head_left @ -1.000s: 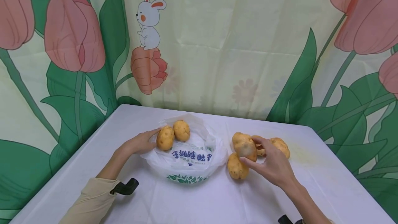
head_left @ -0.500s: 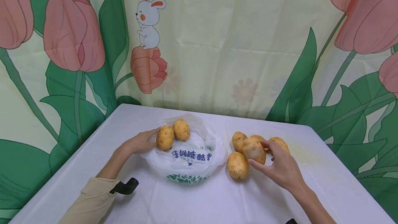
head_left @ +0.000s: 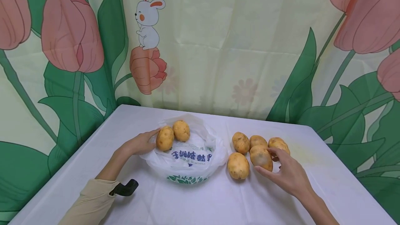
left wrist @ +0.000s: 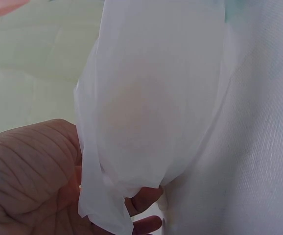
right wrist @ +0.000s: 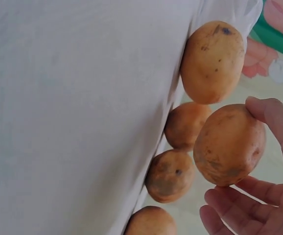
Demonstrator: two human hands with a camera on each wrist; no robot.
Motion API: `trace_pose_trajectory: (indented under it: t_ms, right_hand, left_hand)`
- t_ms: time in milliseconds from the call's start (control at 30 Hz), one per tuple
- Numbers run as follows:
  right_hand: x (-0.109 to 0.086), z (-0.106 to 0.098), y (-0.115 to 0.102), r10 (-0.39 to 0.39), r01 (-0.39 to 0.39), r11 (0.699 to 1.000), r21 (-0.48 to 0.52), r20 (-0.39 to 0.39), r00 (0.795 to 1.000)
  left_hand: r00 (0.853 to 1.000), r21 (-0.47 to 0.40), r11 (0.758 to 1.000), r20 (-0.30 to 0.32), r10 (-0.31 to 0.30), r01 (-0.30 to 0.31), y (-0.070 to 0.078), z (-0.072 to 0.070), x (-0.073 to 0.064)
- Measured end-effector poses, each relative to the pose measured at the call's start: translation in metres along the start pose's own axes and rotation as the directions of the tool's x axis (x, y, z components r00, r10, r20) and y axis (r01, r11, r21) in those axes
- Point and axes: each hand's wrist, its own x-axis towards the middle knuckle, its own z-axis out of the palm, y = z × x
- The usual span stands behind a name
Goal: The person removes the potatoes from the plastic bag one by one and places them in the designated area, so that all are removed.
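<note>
Thumb and fingers of my right hand (head_left: 292,174) pinch a potato (head_left: 261,158), also seen as a tan potato (right wrist: 229,144) in the right wrist view, where it is apart from the others. Beside it on the table lie a potato at the near left (head_left: 238,166) and several more behind, one of them at the back left (head_left: 240,142). My left hand (head_left: 139,144) holds the left edge of a white plastic bag (head_left: 187,171) with printed writing. Two potatoes, a front one (head_left: 165,138) and a rear one (head_left: 181,130), rest in it. Bag film (left wrist: 136,112) partly hides the left fingers.
A white cloth covers the table (head_left: 193,206). Behind its far edge hangs a curtain (head_left: 212,44) printed with tulips and a rabbit. A black strap mount (head_left: 125,187) sits on my left wrist.
My right hand has carried the potato rightward and slightly nearer, away from above the left potatoes. The left hand and the bag have stayed in place.
</note>
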Motion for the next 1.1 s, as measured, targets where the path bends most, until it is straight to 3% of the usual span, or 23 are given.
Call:
trace_pose_trajectory:
  t_ms: [667, 1100]
  right_hand:
    - [-0.0018, -0.001, 0.0042, 0.065, -0.06, 0.997, -0.04, 0.137, 0.988]
    - [-0.0028, 0.0004, 0.008, 0.049, -0.042, 0.998, -0.041, 0.18, 0.982]
  left_hand:
    - [1.0, 0.004, 1.0, -0.002, 0.01, -0.01, 0.0, 0.0002, -0.0005]
    - [1.0, 0.001, 1.0, 0.008, -0.006, 0.006, 0.0004, -0.0004, 0.0002]
